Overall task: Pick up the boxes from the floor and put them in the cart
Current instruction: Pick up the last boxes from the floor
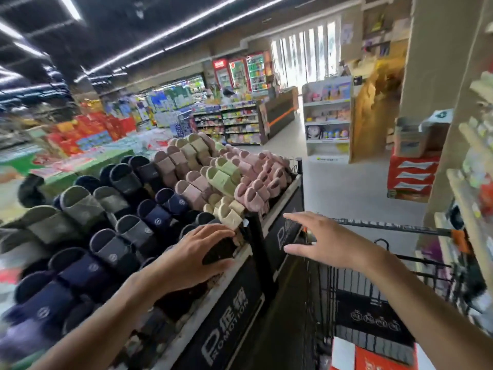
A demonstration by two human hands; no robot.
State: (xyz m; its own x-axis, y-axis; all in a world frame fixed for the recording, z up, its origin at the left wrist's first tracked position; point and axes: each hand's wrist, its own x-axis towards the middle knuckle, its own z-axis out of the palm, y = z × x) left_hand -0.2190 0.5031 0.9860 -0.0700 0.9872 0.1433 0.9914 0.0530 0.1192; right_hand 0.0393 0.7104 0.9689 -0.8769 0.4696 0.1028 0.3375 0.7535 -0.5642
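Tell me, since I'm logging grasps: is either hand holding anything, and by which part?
Nothing is held. The left hand rests flat on the slipper display's edge; the right hand hangs open.

1. This is a shop, a supermarket with open aisles.
2. A long display bin [282, 209] marked "PROMOTION" holds rows of slippers [149, 209] in navy, grey, pink and green.
3. Stocked shelves [234, 124] of packaged goods stand further back.
4. Glass-door drink fridges [240, 73] line the far wall.
5. A black wire shopping cart [386, 276] stands in the aisle beside the bin.
6. Stacked red cartons [412, 174] sit on the floor by a pillar.
7. Strip lights [170, 30] run along the dark ceiling.
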